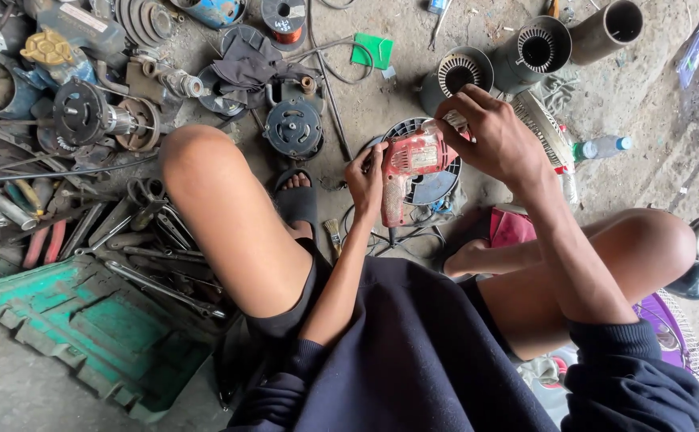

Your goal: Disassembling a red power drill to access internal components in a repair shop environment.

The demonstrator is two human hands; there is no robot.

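A worn red electric drill point(408, 164) is held up between my knees, its handle pointing down. My left hand point(364, 178) grips its rear and handle side. My right hand point(489, 132) closes over its front end, fingers curled on the top near the chuck, which is hidden under the fingers. Behind the drill lies a round black fan guard point(433, 186) on the concrete floor. I sit low with both bare knees raised and dark sleeves on both arms.
Left: wrenches and pliers point(137, 228), a green tool case point(85, 320), motors point(85, 112). Ahead: a black motor housing point(294, 128), stator cores point(461, 72), metal cylinders point(605, 28), a plastic bottle point(601, 147). A purple fan point(673, 324) stands right.
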